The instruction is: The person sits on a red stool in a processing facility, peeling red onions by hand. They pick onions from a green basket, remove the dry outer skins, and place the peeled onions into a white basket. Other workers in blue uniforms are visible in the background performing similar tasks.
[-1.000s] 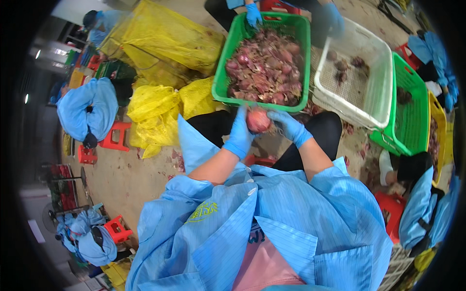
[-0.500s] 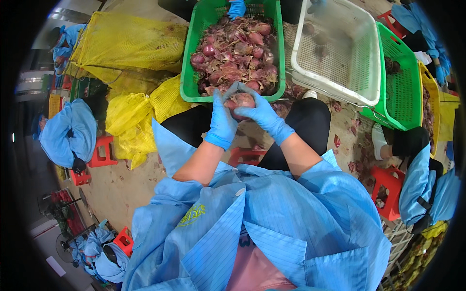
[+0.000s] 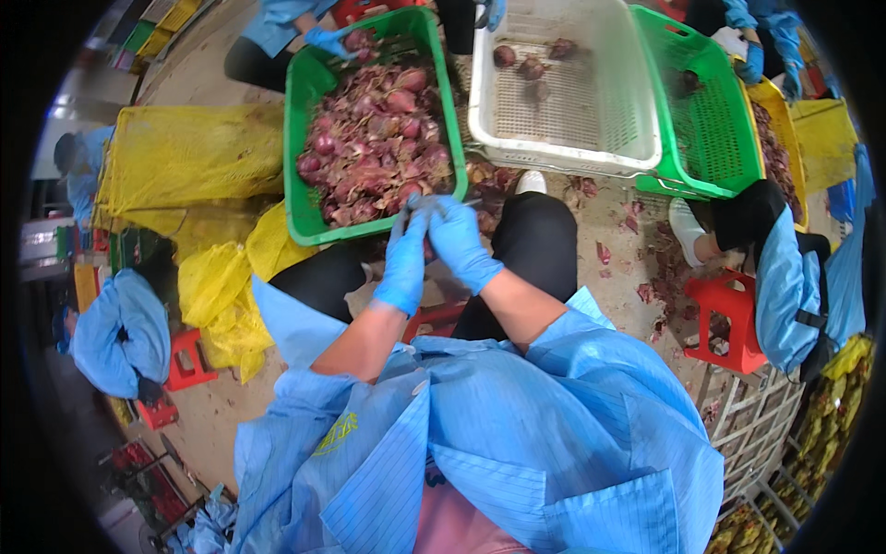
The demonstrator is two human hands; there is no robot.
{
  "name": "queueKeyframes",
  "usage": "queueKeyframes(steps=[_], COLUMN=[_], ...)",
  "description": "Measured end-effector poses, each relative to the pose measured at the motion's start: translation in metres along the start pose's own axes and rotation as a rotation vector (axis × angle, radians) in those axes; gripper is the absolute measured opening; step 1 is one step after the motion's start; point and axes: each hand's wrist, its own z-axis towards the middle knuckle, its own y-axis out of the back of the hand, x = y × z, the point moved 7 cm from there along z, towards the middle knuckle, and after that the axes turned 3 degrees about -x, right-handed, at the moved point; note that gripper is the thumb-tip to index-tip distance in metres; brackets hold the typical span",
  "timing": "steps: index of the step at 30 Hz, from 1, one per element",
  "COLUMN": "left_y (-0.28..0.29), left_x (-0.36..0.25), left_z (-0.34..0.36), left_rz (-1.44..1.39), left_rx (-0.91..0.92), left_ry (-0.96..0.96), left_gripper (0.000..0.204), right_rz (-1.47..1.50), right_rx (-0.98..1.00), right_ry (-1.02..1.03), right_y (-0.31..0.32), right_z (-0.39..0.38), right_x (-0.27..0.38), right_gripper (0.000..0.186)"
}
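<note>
My left hand (image 3: 403, 258) and my right hand (image 3: 459, 242), both in blue gloves, are closed together at the near rim of a green crate (image 3: 369, 229). Between the palms shows a reddish sliver of a red onion (image 3: 429, 249); the fingers cover most of it. Beside my right fingertips a thin grey tip (image 3: 472, 201) sticks out, too small to name. Red onions (image 3: 365, 171) and loose skins fill the crate. Across it, a co-worker's gloved hand (image 3: 330, 40) holds a red onion (image 3: 360, 42) over the far left corner.
Right of the green crate stands a white crate (image 3: 572, 159) with several onions (image 3: 532, 67). Another green crate (image 3: 706, 180) and a yellow crate (image 3: 783, 120) follow. Yellow mesh sacks (image 3: 194, 162) lie left. Red stools (image 3: 724, 319) and seated co-workers are on both sides.
The view has shifted, so the crates now sit further left and higher up. My hands have closed more over the onion, hiding it. The co-worker's hand now holds an onion.
</note>
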Motion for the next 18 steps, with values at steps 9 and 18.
queueKeyframes(steps=[9,18], left_y=[-0.001,0.007], left_x=[0.030,0.001], left_z=[-0.012,-0.018], left_rz=[-0.606,-0.626], left_rx=[0.107,0.146], left_ry=[0.474,0.427], left_gripper=[0.052,0.055], right_rz=[0.776,0.859], right_rx=[0.008,0.281], right_ry=[-0.315,-0.588], right_y=[0.005,0.003], right_z=[0.009,0.005], right_x=[0.009,0.037], right_gripper=[0.024,0.041])
